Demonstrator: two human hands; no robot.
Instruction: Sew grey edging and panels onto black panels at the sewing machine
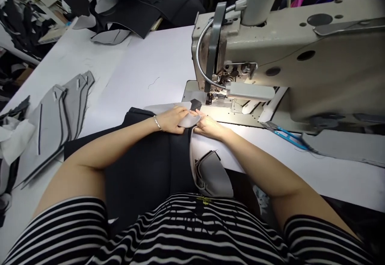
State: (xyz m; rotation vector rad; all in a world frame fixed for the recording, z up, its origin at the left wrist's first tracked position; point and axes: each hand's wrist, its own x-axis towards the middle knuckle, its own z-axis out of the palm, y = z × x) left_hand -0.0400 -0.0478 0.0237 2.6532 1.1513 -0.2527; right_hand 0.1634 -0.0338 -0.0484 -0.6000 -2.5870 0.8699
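Observation:
My left hand [173, 119] rests with curled fingers on a grey fabric piece [188, 121], pressing it onto the black fabric [144, 164] that runs from my lap to the sewing machine [300, 56]. My right hand [207, 125] pinches the same grey piece from the right, fingers closed on its edge. Both hands sit just in front of the presser foot [210, 96], where a small dark fabric corner [195, 104] lies on the lit machine bed. A bracelet circles my left wrist.
A stack of grey cut pieces [57, 116] lies on the white table [144, 68] at left. Blue-handled scissors [285, 135] lie right of the machine bed. Another grey piece [212, 174] hangs by my lap. Dark fabric piles [144, 4] fill the back.

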